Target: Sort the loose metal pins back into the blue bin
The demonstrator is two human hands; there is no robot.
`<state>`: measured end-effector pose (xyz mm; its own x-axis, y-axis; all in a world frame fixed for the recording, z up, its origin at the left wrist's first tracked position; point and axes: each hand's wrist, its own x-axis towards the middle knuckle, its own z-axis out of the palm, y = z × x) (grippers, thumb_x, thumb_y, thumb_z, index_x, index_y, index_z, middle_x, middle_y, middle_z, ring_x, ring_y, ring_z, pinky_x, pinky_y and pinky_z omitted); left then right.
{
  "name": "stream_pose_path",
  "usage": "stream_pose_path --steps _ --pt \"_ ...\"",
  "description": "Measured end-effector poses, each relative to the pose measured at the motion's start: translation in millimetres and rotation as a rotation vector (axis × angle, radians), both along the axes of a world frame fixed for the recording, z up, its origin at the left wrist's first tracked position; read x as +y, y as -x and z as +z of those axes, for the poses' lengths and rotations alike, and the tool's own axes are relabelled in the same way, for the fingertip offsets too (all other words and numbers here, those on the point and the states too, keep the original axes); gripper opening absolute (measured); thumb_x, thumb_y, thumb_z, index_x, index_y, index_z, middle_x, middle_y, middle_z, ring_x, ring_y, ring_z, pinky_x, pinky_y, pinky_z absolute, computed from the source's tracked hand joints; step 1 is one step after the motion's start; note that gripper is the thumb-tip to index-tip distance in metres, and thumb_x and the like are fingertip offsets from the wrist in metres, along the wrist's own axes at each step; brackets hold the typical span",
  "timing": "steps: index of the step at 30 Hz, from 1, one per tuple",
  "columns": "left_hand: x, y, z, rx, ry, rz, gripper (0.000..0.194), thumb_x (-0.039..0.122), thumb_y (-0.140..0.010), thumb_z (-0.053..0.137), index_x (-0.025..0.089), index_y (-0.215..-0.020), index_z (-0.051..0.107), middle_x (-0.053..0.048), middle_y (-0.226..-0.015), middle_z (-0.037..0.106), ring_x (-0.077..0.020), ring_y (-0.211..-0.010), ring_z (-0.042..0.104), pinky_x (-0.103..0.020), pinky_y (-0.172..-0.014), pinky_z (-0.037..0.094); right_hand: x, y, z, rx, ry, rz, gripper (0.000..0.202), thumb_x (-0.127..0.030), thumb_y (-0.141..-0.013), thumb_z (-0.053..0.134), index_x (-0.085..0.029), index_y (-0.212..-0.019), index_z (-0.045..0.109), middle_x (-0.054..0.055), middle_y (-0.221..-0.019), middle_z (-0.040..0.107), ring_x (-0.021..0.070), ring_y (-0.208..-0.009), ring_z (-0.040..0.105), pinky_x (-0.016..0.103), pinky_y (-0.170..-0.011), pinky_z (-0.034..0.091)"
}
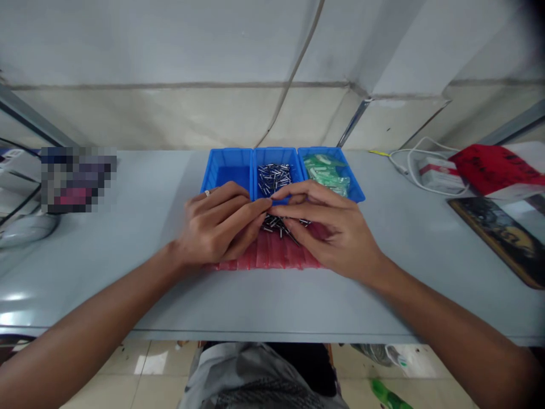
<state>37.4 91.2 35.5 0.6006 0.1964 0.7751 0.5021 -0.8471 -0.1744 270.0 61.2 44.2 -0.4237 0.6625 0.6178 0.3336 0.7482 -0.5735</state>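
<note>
My left hand [219, 227] and my right hand [340, 233] meet fingertip to fingertip over a pile of small dark and silvery metal pins [272, 225]. Both are closed in a pinch, but whatever sits between the fingertips is too small and hidden to make out. A slim dark pin [293, 234] slants down beside my right thumb; I cannot tell if it is gripped or lies on the pile. Under the pile spreads a red ribbed plastic sheet [275, 255]. Just behind, a blue bin [276, 152] holds more such metal pins [276, 175].
To the left stands a second blue bin [230, 153] showing its bare floor; to the right, a third holds green plastic packets [327, 170]. Further right lie a phone-like dark slab [502, 238], a red cloth-like item [489, 167] and a white cable [411, 173]. A mouse [29, 230] sits left.
</note>
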Motion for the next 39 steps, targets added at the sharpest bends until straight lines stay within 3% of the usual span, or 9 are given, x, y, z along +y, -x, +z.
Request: stream_pose_path --steps 3,7,12,15,20,26,33,39 --pt "-2.4 -2.8 -1.4 -0.043 0.025 -0.058 0.034 0.013 -0.088 0.068 0.011 -0.122 0.063 -0.008 -0.09 0.076 -0.0218 -0.085 0.071 -0.031 -0.067 0.057 -1.6 -0.6 7.1 0.063 0.026 -0.069 0.024 -0.009 -0.095 0.066 -0.026 -0.106 0.079 0.004 -0.109 0.078 0.0186 -0.1 0.074 0.04 -0.091 0.062" --pt "-3.9 -5.4 -2.3 -0.067 0.056 -0.082 0.043 0.023 -0.088 0.076 0.011 -0.125 0.058 -0.009 -0.097 0.076 -0.0223 -0.09 0.071 -0.033 -0.072 0.059 -2.6 -3.7 8.6 0.187 0.129 -0.14 0.016 -0.016 -0.09 0.075 -0.029 -0.097 0.081 0.002 -0.102 0.078 0.0193 -0.095 0.073 0.041 -0.088 0.062" --pt "-1.5 -6.5 0.9 0.023 0.0 0.002 0.017 0.019 -0.092 0.071 0.019 -0.107 0.063 -0.003 -0.093 0.076 -0.0193 -0.09 0.07 -0.03 -0.071 0.057 -3.2 -7.0 6.3 0.285 0.379 -0.028 0.011 -0.02 -0.09 0.077 -0.027 -0.098 0.081 0.002 -0.094 0.076 0.0153 -0.079 0.07 0.031 -0.066 0.059" --pt "-0.6 -5.1 3.9 0.027 -0.028 -0.001 0.012 0.012 -0.091 0.067 0.018 -0.101 0.065 -0.003 -0.09 0.076 -0.0191 -0.09 0.07 -0.029 -0.07 0.055 -3.7 -6.5 5.0 0.319 0.433 -0.015 0.013 -0.021 -0.091 0.075 -0.026 -0.102 0.081 0.002 -0.093 0.077 0.0126 -0.068 0.068 0.03 -0.059 0.057" --pt "-0.3 -0.9 5.4 -0.003 -0.04 0.007 0.009 0.012 -0.092 0.064 0.019 -0.098 0.064 -0.003 -0.087 0.076 -0.02 -0.088 0.071 -0.029 -0.066 0.053 -4.1 -6.0 6.1 0.417 0.333 -0.027 0.016 -0.018 -0.086 0.08 -0.028 -0.098 0.082 0.0 -0.094 0.078 0.0125 -0.067 0.069 0.029 -0.056 0.057" --pt "-0.6 2.9 3.7 -0.02 -0.035 0.035 0.011 0.011 -0.092 0.065 0.019 -0.098 0.066 -0.004 -0.081 0.074 -0.0206 -0.087 0.071 -0.031 -0.061 0.051 -4.2 -8.5 9.6 0.42 0.292 -0.031 0.015 -0.016 -0.086 0.08 -0.028 -0.095 0.082 0.0 -0.092 0.079 0.0162 -0.078 0.073 0.033 -0.066 0.065" --pt "-5.3 -3.3 6.2 -0.113 0.012 -0.021 0.018 0.016 -0.092 0.069 0.012 -0.109 0.065 -0.008 -0.091 0.076 -0.0233 -0.091 0.07 -0.034 -0.074 0.059 -5.5 -11.4 13.8 0.371 0.213 -0.087 0.017 -0.015 -0.085 0.081 -0.028 -0.095 0.082 -0.001 -0.09 0.079 0.0149 -0.077 0.073 0.03 -0.069 0.063" --pt "-8.4 -3.6 9.1 -0.049 -0.043 -0.055 0.009 0.012 -0.088 0.071 0.012 -0.095 0.065 -0.007 -0.084 0.075 -0.0245 -0.089 0.07 -0.034 -0.071 0.059 -5.5 -12.4 14.8 0.351 0.212 0.045 0.024 -0.009 -0.085 0.077 -0.028 -0.099 0.082 0.001 -0.091 0.079 0.0165 -0.08 0.074 0.032 -0.068 0.062"
